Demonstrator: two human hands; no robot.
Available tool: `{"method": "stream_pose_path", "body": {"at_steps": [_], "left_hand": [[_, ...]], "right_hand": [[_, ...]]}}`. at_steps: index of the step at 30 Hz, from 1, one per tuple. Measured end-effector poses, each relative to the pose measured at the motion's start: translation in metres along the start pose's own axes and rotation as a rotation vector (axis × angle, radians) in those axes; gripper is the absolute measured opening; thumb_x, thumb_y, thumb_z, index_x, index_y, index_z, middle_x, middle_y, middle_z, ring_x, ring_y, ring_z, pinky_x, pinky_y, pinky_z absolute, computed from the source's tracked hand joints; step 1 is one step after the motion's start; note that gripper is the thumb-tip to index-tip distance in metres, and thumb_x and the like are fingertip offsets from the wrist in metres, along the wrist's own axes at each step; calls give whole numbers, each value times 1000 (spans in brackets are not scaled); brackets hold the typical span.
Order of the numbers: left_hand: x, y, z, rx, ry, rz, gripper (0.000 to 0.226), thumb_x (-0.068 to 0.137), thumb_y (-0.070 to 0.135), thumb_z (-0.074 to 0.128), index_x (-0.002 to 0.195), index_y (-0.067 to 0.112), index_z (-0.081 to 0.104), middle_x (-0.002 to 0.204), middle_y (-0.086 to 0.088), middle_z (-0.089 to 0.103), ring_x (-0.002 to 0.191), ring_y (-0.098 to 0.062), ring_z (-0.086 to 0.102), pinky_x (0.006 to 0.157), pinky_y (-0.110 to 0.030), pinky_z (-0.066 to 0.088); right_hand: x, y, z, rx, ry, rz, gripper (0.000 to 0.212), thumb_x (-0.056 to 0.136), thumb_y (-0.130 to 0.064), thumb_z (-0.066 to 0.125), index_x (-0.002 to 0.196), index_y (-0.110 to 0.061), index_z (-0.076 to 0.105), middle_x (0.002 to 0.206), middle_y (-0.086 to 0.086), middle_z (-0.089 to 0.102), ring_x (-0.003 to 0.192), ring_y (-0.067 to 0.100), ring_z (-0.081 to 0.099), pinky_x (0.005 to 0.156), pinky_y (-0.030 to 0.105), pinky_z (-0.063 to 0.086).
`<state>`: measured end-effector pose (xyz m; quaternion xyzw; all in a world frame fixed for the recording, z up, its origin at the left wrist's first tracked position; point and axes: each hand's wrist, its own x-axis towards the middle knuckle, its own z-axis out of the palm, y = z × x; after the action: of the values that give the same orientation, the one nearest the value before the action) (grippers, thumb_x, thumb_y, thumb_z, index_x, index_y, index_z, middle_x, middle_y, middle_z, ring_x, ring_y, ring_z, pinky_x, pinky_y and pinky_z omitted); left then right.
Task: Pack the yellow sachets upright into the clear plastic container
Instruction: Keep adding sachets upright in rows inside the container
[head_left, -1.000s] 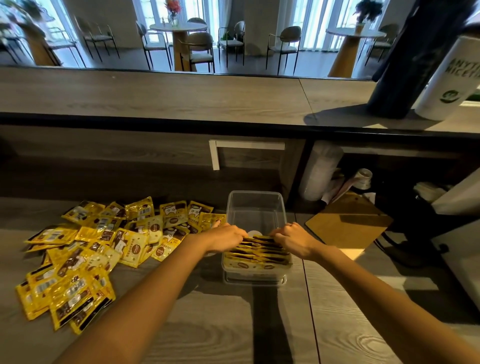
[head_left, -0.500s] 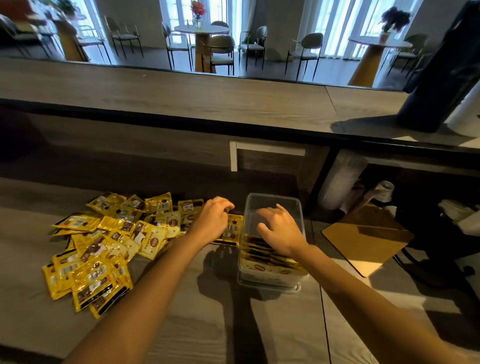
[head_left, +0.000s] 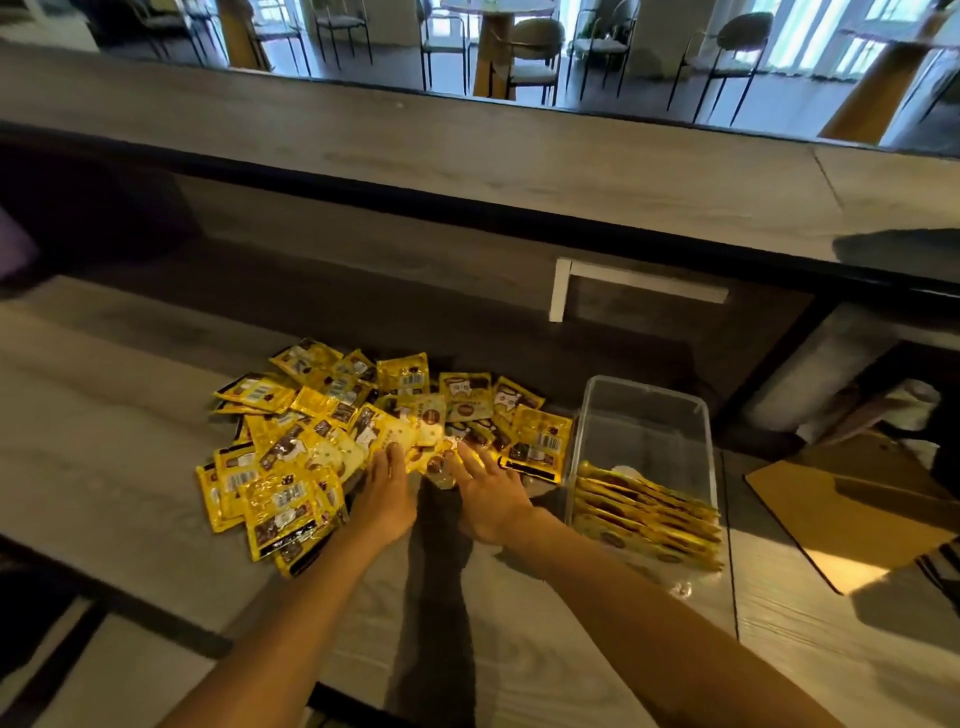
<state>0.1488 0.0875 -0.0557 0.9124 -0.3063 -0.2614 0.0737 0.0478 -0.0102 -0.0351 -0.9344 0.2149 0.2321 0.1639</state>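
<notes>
hands: left hand (head_left: 387, 499) and right hand (head_left: 491, 496) have left the container (head_left: 644, 415), now flat on the sachets (head_left: 332, 447)
grip: both open, nothing held yet
container: near end packed upright, far end empty
meaning: next batch pickup starting

You've only got one view: head cam, wide-angle, tilted forward and down over the wooden counter (head_left: 156, 441), pretty close.

Your sachets (head_left: 332, 441) are glossy yellow with brown marks and white barcode patches; the container (head_left: 644, 415) is clear, the counter (head_left: 130, 395) grey woodgrain.
</notes>
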Motion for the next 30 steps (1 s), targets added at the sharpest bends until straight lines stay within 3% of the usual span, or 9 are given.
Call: {"method": "stream_pose_path", "body": {"at_steps": [6, 11, 13, 15, 19, 22, 23, 30], "left_hand": [[-7, -7, 8, 142, 18, 41, 68, 96, 0, 34, 148, 8, -9, 157, -17, -10, 146, -31, 3, 116, -38, 19], [-23, 14, 8, 308, 30, 134, 41, 95, -1, 37, 136, 0, 35, 137, -19, 42, 127, -32, 40, 99, -34, 40], [-25, 18, 7, 303, -30, 167, 31, 93, 0, 42, 123, 0, 49, 127, -19, 51, 118, -34, 50, 92, -37, 43], [-22, 17, 4, 213, -24, 144, 27, 90, 0, 43, 114, 1, 55, 122, -21, 55, 113, -36, 53, 88, -40, 45], [-17, 11, -3, 178, 63, 142, 49, 89, 14, 57, 136, 12, 41, 137, -12, 41, 127, -30, 41, 99, -37, 39], [-16, 6, 0, 220, -25, 158, 82, 82, 25, 68, 147, 17, 18, 150, -7, 25, 138, -28, 26, 110, -40, 28], [-15, 5, 1, 224, -38, 151, 86, 81, 25, 68, 148, 18, 14, 151, -7, 25, 140, -28, 24, 111, -41, 26], [-20, 5, -1, 263, 5, 77, 82, 77, 33, 73, 141, 12, 27, 144, -12, 31, 137, -30, 25, 108, -38, 30]], "right_hand": [[-4, 5, 8, -195, -46, -46, 72, 96, -27, 41, 150, -12, -3, 159, 5, -10, 147, 28, -8, 118, 52, 3], [-17, 14, 24, -446, 37, -113, 62, 93, -16, 47, 146, 0, 17, 152, 22, 23, 142, 37, 19, 119, 51, 5], [-21, 17, 30, -475, 50, -146, 59, 92, -15, 48, 144, -1, 24, 149, 21, 32, 140, 37, 24, 118, 53, 3], [-25, 19, 28, -416, 80, -158, 58, 90, -14, 51, 143, -6, 28, 148, 18, 35, 139, 35, 29, 118, 52, 11], [-28, 21, 11, -280, 121, -120, 67, 87, -21, 61, 144, -10, 27, 148, 15, 31, 138, 32, 26, 113, 44, 26], [-24, 23, 6, -242, -15, -105, 86, 88, -18, 59, 149, -17, -1, 159, 8, -2, 147, 30, -3, 119, 45, 10], [-22, 24, 7, -253, -41, -101, 86, 89, -17, 58, 149, -17, -4, 159, 7, -4, 147, 29, -6, 119, 46, 8], [-17, 21, 11, -253, -26, -28, 94, 78, -27, 72, 147, -9, 10, 150, 21, 21, 139, 38, 21, 116, 48, 19]]}}
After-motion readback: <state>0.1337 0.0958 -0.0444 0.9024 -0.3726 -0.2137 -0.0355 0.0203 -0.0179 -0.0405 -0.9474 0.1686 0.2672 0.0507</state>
